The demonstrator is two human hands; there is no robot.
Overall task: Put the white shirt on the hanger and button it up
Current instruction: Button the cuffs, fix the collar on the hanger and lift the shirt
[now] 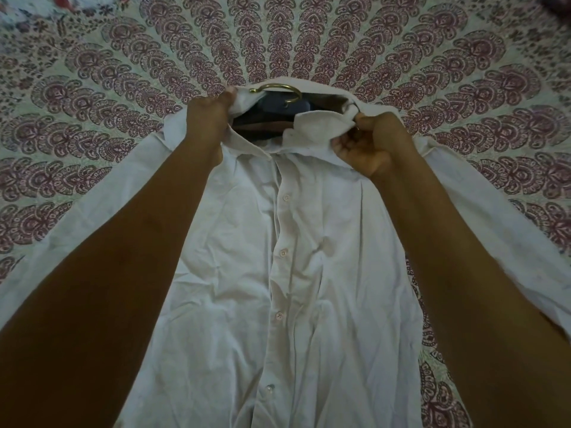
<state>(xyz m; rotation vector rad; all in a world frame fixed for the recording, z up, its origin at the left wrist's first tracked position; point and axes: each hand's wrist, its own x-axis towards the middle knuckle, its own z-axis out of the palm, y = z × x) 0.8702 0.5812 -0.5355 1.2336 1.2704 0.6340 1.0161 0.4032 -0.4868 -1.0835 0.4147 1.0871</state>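
The white shirt [278, 273] lies front up on a patterned bedspread, sleeves spread to both sides. Several buttons down its front placket look fastened. Inside the open neck sits a dark hanger [278, 103] with a brass hook [278, 89] poking out past the collar. My left hand [210, 115] grips the left side of the collar. My right hand [367, 140] pinches the right collar point and the fabric under it. The hanger's shoulders are hidden inside the shirt.
A bedspread [278, 35] printed with maroon paisley rings covers the whole surface under and around the shirt. A dark object [556, 4] shows at the top right corner.
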